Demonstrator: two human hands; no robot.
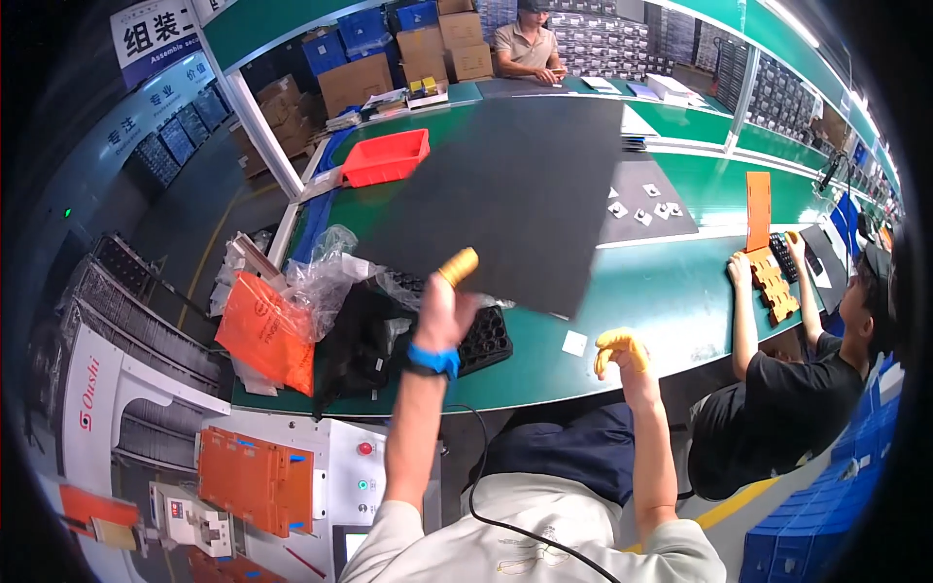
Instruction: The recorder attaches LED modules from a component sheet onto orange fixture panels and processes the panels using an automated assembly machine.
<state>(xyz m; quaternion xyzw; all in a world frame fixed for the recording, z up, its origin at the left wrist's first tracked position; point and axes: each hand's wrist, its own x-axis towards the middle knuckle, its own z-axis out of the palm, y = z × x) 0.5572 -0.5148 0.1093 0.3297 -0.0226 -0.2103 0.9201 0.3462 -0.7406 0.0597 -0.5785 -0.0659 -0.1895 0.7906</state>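
Observation:
My left hand [442,306], with yellow finger cots and a blue wrist strap, grips the lower edge of a large dark grey flat sheet [510,185] and holds it raised and tilted over the green bench [661,291]. My right hand [620,352], also in yellow finger cots, hovers curled at the bench's front edge and holds nothing. A small white square piece [574,343] lies on the bench just left of it. A black moulded tray [486,338] sits beneath the sheet, beside my left wrist.
Crumpled clear bags [335,267], an orange bag [262,330] and black material lie at the left. A red bin [387,157] stands further back. To the right a seated person's hands work at orange parts [773,282]. Another person stands at the far end. A white machine with orange fixtures [258,476] is below left.

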